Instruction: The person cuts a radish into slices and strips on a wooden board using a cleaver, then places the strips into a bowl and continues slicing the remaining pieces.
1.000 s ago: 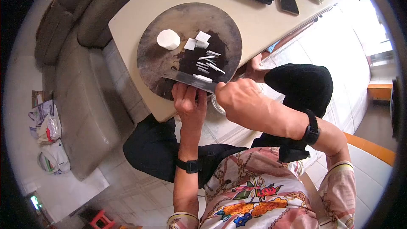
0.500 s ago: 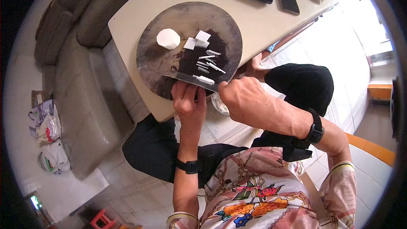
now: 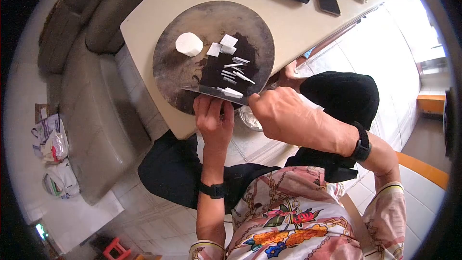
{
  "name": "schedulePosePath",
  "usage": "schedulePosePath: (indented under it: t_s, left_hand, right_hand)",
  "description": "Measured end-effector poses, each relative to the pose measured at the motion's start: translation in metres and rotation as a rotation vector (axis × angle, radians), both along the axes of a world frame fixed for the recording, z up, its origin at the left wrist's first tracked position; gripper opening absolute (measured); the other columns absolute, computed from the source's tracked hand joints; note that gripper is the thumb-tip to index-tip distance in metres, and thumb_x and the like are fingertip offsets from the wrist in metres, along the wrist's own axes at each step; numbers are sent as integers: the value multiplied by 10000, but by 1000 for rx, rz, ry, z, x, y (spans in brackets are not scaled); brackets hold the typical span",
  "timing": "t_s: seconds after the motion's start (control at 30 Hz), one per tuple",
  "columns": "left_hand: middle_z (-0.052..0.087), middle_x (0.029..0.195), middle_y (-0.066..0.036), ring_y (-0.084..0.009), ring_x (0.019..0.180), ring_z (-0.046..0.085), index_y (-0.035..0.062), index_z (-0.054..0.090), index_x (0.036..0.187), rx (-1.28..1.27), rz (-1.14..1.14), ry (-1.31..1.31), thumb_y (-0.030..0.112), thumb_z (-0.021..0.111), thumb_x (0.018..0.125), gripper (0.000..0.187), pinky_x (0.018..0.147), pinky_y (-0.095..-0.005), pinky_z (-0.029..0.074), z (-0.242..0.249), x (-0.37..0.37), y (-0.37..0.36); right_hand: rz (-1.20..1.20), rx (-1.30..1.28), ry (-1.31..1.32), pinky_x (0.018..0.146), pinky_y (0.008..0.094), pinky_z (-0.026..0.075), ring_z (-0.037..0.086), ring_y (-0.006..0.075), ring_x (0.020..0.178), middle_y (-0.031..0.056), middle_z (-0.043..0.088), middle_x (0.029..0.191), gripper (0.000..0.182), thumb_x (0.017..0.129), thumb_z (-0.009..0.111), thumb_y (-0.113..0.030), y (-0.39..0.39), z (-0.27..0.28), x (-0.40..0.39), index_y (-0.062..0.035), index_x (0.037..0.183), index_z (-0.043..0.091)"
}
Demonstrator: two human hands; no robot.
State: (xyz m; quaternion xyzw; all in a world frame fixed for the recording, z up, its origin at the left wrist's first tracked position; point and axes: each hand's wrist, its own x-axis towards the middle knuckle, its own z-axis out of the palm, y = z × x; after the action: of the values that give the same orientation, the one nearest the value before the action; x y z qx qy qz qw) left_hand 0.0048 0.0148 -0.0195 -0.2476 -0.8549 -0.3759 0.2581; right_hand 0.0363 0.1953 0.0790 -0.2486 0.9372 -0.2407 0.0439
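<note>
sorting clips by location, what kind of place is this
Most likely a home living or dining area: a padded sofa beside the table, a tiled floor, and a round chopping board.

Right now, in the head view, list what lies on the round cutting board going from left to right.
White round chunk → square white slices → thin white strips. The cleaver lies across the near edge of the round cutting board, under the left hand and right hand.

Grey sofa (image 3: 91,96) beside beige table (image 3: 269,9), tiled floor (image 3: 380,58).
</note>
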Motion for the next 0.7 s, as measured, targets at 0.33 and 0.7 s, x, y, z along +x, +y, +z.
schedulePosePath:
  t_s: [0.33,0.7]
  left_hand:
    - [598,920,-117,-323,884,568,13,641,895,-16,11,20,-30,679,703,200,771,-421,463,-1,4,-1]
    - [600,936,-124,-334,908,564,2,643,883,-30,19,24,-26,680,712,177,795,-429,466,-2,5,-3]
  right_hand:
    - [-53,-85,101,528,438,493,613,388,567,211,572,581,118,664,593,-8,-11,-18,-15,61,746,546]
    - [45,-20,20,527,452,483,611,392,573,210,564,566,89,647,579,16,3,-6,-10,47,718,537]
